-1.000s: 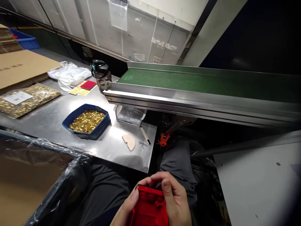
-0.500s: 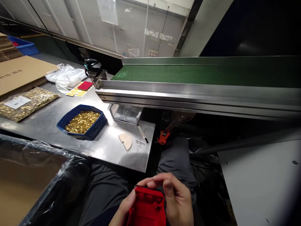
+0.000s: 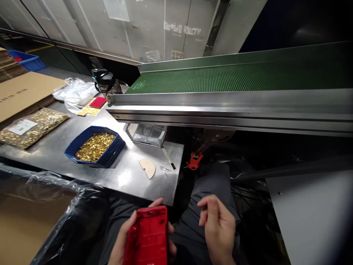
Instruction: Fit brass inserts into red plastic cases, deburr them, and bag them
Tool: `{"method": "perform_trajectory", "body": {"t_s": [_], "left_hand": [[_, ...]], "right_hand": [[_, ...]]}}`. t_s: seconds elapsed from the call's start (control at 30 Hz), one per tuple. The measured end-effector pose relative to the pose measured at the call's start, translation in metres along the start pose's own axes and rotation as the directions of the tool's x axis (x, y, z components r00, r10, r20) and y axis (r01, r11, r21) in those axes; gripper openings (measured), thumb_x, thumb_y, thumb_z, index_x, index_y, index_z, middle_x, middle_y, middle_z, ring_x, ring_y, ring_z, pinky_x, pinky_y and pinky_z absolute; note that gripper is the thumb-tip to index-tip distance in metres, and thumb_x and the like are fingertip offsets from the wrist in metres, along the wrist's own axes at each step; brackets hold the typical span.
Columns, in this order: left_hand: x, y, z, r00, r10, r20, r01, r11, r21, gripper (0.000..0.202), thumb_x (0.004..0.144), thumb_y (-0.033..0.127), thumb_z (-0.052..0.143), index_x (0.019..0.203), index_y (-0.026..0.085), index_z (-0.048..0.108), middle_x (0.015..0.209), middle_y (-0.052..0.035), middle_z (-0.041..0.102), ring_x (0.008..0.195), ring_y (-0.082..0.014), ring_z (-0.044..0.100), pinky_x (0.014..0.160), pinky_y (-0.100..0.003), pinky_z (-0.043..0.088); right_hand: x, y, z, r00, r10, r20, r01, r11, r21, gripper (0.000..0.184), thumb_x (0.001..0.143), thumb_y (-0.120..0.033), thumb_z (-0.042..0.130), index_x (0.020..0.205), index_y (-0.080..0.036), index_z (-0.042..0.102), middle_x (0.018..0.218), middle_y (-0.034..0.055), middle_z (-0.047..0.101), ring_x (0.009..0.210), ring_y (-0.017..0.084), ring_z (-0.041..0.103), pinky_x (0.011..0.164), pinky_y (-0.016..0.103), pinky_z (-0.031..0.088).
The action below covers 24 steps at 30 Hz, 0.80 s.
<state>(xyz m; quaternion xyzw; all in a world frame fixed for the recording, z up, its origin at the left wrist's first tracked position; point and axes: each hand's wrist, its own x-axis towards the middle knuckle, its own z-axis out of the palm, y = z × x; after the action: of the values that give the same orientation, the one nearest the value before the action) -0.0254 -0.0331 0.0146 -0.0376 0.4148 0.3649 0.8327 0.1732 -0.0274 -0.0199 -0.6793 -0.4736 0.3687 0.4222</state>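
Observation:
My left hand (image 3: 123, 235) is wrapped round a red plastic housing (image 3: 149, 235), an open shell with ribs and small posts inside, low in the middle of the view. Its thumb lies along the left edge, and fingertips show at the top and right side. Apart from the housing, to its right, my right hand (image 3: 217, 226) is raised over my leg with its fingers curled in and the thumb against them. Whatever may be between those fingers is hidden. On the bench beyond, a blue bin (image 3: 110, 156) holds many small brass-coloured pieces (image 3: 95, 146).
A steel bench (image 3: 121, 180) carries a wooden half-disc (image 3: 147, 168), a cutter (image 3: 168, 158), small metal bits (image 3: 165, 169), a grey tray (image 3: 162, 138) and a bag of brass pieces (image 3: 35, 127). A green conveyor (image 3: 198, 79) crosses behind. A plastic-lined box (image 3: 35, 221) stands left.
My right hand has come away from the red housing and moved right, its fingers curled. My left hand has shifted left and up with the housing. The view has turned slightly.

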Motion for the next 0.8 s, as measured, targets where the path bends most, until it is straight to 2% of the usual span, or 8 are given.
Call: {"method": "perform_trajectory", "body": {"t_s": [0.07,0.17,0.27,0.37,0.5,0.63,0.7,0.8], "left_hand": [[-0.003,0.009,-0.002,0.997,0.048,-0.056,-0.049,0.999,-0.008,0.072,0.097,0.044,0.044,0.159,0.018,0.019,0.097,-0.0165,0.074,0.079,-0.0343,0.072,0.079,-0.047,0.054],[-0.007,0.014,-0.010,0.996,0.050,-0.071,-0.050,0.999,0.006,0.074,0.096,0.040,0.048,0.158,0.014,0.020,0.103,-0.0200,0.074,0.084,-0.0352,0.072,0.087,-0.049,0.052],[-0.013,0.008,-0.018,0.999,0.049,-0.022,-0.048,0.999,0.013,0.077,0.097,0.045,0.046,0.159,0.012,0.015,0.109,-0.0237,0.073,0.089,-0.0375,0.072,0.088,-0.049,0.051],[-0.017,0.001,-0.027,0.995,0.075,0.060,-0.074,0.997,-0.019,0.078,0.099,0.049,0.039,0.160,0.013,0.006,0.107,-0.0229,0.072,0.090,-0.0366,0.072,0.090,-0.047,0.049],[-0.019,-0.006,-0.038,0.983,0.093,0.159,-0.086,0.995,-0.052,0.077,0.101,0.053,0.027,0.159,0.017,-0.008,0.110,-0.0230,0.071,0.093,-0.0378,0.072,0.091,-0.050,0.046],[-0.020,-0.011,-0.046,0.972,0.084,0.217,-0.072,0.995,-0.065,0.078,0.100,0.060,0.024,0.158,0.022,-0.012,0.115,-0.0216,0.070,0.098,-0.0382,0.072,0.092,-0.050,0.045],[-0.018,-0.013,-0.049,0.970,0.059,0.234,-0.041,0.996,-0.081,0.078,0.100,0.061,0.024,0.159,0.022,-0.009,0.116,-0.0211,0.069,0.100,-0.0382,0.071,0.094,-0.050,0.044],[-0.015,-0.016,-0.049,0.966,0.015,0.260,0.013,0.994,-0.107,0.076,0.100,0.061,0.024,0.160,0.021,-0.001,0.117,-0.0212,0.069,0.103,-0.0379,0.071,0.096,-0.049,0.043]], "right_hand": [[0.022,0.006,0.017,0.996,-0.074,0.051,0.084,0.970,-0.227,0.030,0.104,-0.040,0.045,0.089,-0.023,0.066,0.065,-0.0018,0.062,0.060,0.015,0.059,0.058,0.024,0.046],[0.063,0.009,0.059,0.938,-0.222,0.268,0.340,0.743,-0.576,0.015,0.100,-0.028,0.054,0.104,-0.024,0.067,0.104,0.0049,0.069,0.099,0.024,0.062,0.083,0.035,0.050],[0.094,0.008,0.101,0.921,-0.198,0.336,0.386,0.590,-0.709,0.016,0.092,-0.020,0.063,0.106,-0.016,0.068,0.110,0.0137,0.067,0.106,0.031,0.058,0.090,0.044,0.049],[0.102,0.007,0.119,0.922,-0.175,0.346,0.377,0.614,-0.693,0.012,0.089,-0.013,0.062,0.099,-0.012,0.068,0.110,0.0182,0.066,0.109,0.034,0.058,0.093,0.048,0.047],[0.086,0.013,0.100,0.921,-0.138,0.365,0.353,0.694,-0.627,0.013,0.094,-0.023,0.055,0.102,-0.018,0.063,0.109,0.0122,0.067,0.103,0.028,0.062,0.089,0.041,0.050],[0.061,0.028,0.060,0.884,0.128,0.451,-0.069,0.987,-0.146,0.024,0.096,-0.041,0.053,0.108,-0.021,0.057,0.085,0.0014,0.064,0.072,0.016,0.062,0.064,0.027,0.050],[0.048,0.035,0.041,0.837,0.258,0.483,-0.370,0.917,0.152,0.029,0.093,-0.044,0.058,0.109,-0.020,0.059,0.079,-0.0023,0.055,0.064,0.011,0.052,0.059,0.023,0.045],[0.029,0.040,0.018,0.769,0.423,0.480,-0.609,0.713,0.348,0.031,0.093,-0.046,0.060,0.103,-0.017,0.063,0.070,-0.0070,0.037,0.053,0.006,0.029,0.050,0.020,0.034]]}}
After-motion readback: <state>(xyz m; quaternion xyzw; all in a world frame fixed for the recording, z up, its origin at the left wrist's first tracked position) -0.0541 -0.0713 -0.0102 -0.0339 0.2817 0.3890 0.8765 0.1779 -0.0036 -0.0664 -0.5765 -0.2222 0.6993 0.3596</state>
